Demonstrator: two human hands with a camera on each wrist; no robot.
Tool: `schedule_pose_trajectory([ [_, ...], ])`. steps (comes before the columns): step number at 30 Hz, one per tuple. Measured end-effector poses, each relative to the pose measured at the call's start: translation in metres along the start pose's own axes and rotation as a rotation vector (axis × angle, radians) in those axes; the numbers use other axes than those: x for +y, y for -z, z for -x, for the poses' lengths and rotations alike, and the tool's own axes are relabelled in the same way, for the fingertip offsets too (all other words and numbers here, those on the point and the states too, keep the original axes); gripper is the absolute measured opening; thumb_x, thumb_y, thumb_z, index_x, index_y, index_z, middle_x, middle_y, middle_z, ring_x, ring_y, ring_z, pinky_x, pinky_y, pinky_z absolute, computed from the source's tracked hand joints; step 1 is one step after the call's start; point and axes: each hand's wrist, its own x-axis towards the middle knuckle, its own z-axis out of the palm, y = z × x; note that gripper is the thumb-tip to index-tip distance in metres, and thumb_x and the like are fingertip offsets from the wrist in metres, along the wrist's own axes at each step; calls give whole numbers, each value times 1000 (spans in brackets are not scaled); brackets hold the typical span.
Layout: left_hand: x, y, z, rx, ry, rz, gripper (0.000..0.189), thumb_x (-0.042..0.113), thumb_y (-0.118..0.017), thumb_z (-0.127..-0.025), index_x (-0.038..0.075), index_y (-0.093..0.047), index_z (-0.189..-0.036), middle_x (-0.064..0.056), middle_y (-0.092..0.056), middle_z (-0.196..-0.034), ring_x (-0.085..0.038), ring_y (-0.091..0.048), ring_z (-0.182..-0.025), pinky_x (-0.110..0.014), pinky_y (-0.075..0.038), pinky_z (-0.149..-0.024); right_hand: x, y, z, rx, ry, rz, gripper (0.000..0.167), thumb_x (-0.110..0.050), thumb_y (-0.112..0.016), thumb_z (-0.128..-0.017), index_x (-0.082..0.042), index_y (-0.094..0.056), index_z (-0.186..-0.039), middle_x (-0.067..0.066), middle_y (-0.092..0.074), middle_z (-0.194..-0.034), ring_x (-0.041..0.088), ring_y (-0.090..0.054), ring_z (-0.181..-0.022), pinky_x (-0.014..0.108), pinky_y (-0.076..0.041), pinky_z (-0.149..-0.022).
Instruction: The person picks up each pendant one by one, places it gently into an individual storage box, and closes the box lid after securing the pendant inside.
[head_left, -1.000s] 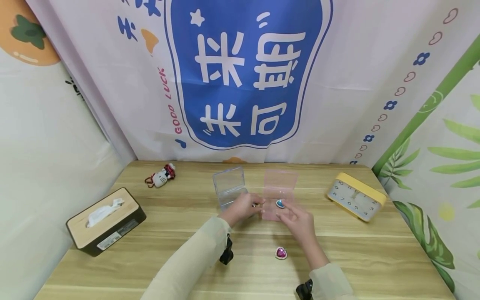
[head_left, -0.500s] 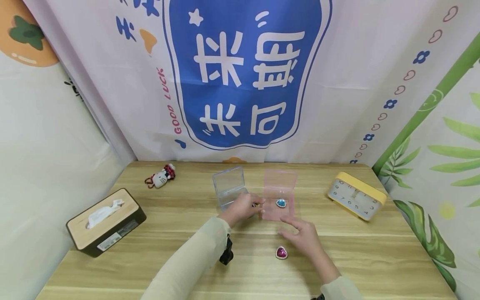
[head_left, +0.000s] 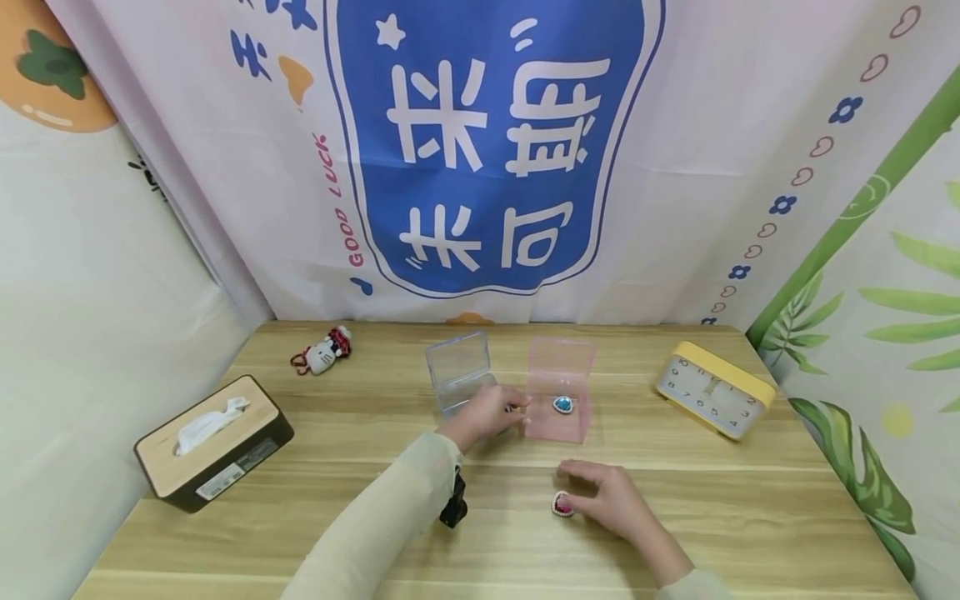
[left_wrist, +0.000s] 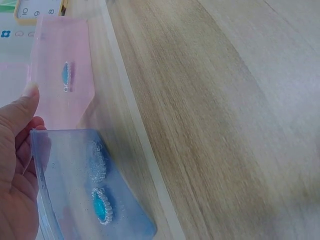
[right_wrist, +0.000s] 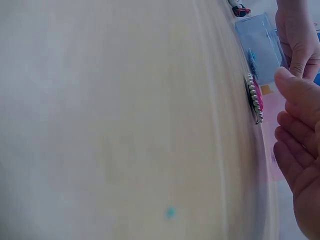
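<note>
A magenta heart-shaped gem (head_left: 557,505) with a pearly beaded rim lies on the table. My right hand (head_left: 615,500) is over it, thumb overlapping the gem in the head view and fingers apart; the right wrist view shows the gem (right_wrist: 256,99) beyond the thumb. My left hand (head_left: 487,415) sits between two open-lidded clear boxes, fingertips at the left edge of the pink box (head_left: 551,430). Inside that box lies a blue heart-shaped gem (head_left: 563,404). The bluish box (head_left: 457,362) is partly hidden by my left hand; the left wrist view shows another blue gem (left_wrist: 102,206) in it.
A tissue box (head_left: 213,442) stands at the table's left, with a small plush cat charm (head_left: 321,358) behind it. To the right is a yellow clock (head_left: 714,392). A printed curtain (head_left: 637,275) hangs along the table's back edge.
My right hand has let go of the blue gem in the pink box and drawn back toward me, over the magenta gem. My left hand has stayed by the boxes.
</note>
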Motion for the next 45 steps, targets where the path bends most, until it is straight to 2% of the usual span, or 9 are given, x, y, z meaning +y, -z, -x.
schedule_pose_trajectory([
  [8, 2, 0, -2, -2, 8, 5, 29, 15, -68, -84, 4, -66, -111, -10, -64, -117, -25, -58, -111, -36, -46, -98, 8, -8, 8, 6, 69, 15, 48, -31, -81, -67, -8, -69, -108, 5, -67, -114, 24, -62, -106, 42, -46, -96],
  [16, 1, -1, -1, 11, -12, -25, 29, 17, -68, -83, 4, -67, -109, -10, -65, -115, -25, -60, -109, -35, -47, -97, 13, -14, 12, 2, 182, 101, 43, -32, -76, -73, -9, -69, -109, 9, -66, -113, 29, -61, -105, 46, -48, -91],
  [23, 0, -1, 0, 21, -51, -23, 27, 15, -69, -83, 3, -67, -108, -11, -66, -113, -26, -61, -107, -36, -48, -95, 16, -19, 13, 83, 270, 125, 33, -24, -78, -73, -8, -72, -101, 9, -70, -102, 26, -66, -95, 41, -55, -83],
  [31, 0, -1, 0, 16, -32, -2, 27, 15, -68, -83, 3, -67, -108, -11, -65, -114, -26, -60, -108, -36, -48, -96, 17, -22, 12, 150, 335, 169, 28, -20, -80, -68, -8, -74, -93, 7, -72, -95, 23, -68, -89, 37, -57, -78],
  [34, 0, -2, 0, 12, -24, -2, 27, 15, -69, -82, 4, -68, -107, -10, -65, -114, -25, -61, -107, -35, -48, -96, 16, -22, 12, 148, 301, 138, 28, -21, -80, -69, -9, -74, -93, 7, -72, -95, 22, -68, -90, 37, -56, -78],
  [39, 1, -1, 1, 24, -57, -19, 27, 15, -70, -82, 3, -68, -106, -11, -66, -112, -26, -62, -105, -35, -49, -94, 14, -21, 14, 157, 212, 62, 28, -22, -80, -69, -10, -74, -94, 6, -72, -97, 20, -68, -90, 35, -56, -81],
  [45, 0, -1, 1, 26, -59, -28, 28, 15, -69, -83, 3, -67, -108, -10, -66, -113, -24, -61, -107, -34, -49, -95, 7, -16, 12, 172, 130, 19, 29, -20, -81, -68, -9, -74, -94, 5, -72, -98, 20, -68, -90, 36, -55, -83],
])
